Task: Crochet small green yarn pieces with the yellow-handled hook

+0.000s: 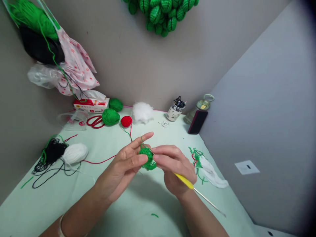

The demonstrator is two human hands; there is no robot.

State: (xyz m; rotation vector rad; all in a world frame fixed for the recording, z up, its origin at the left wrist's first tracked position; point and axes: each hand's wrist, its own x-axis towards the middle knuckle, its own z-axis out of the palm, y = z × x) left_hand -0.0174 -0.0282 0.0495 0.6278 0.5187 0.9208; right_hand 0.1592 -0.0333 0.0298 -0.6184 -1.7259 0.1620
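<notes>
A small green crochet piece point(149, 161) is pinched between the thumb and fingers of my left hand point(128, 162), above the table. Green yarn loops over that hand's raised index finger. In my right hand point(175, 164) lies a crochet hook point(184, 180) with a yellow handle, its bare metal end sticking out toward the lower right. The hook's working tip meets the upper right edge of the green piece, where the fingers partly hide it. Beyond my hands, a green yarn ball point(111, 117) and a red yarn ball point(126, 121) rest on the table.
White stuffing point(142, 112), a tissue box point(92, 105) and red-handled scissors point(95, 121) are at the back. White yarn point(76, 153) and black yarn point(54, 150) lie left. A phone point(198, 122) leans on a bottle point(203, 104); green scraps point(197, 154) lie right.
</notes>
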